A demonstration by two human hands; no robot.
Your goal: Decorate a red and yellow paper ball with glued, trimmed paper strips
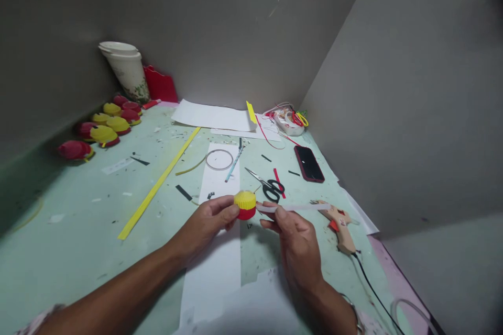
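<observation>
Between the fingers of my left hand point(215, 215) is a small round piece point(245, 204), ribbed yellow on top and red below. My right hand point(294, 233) pinches a thin whitish strip point(301, 207) between thumb and fingers. One end of the strip is close to the right side of the round piece; whether they touch is unclear. The strip's other end reaches right, towards a tan glue gun point(341, 230) lying on the table. Just beyond my hands lie black-handled scissors point(271, 187) with their blades pointing away to the left.
Several red and yellow round pieces point(104, 135) stand at the left, near white cups point(128, 70). A long yellow strip point(159, 183), a ring point(219, 159), a phone point(309, 164) and white paper point(214, 118) lie on the green table point(78, 209). Grey walls enclose it.
</observation>
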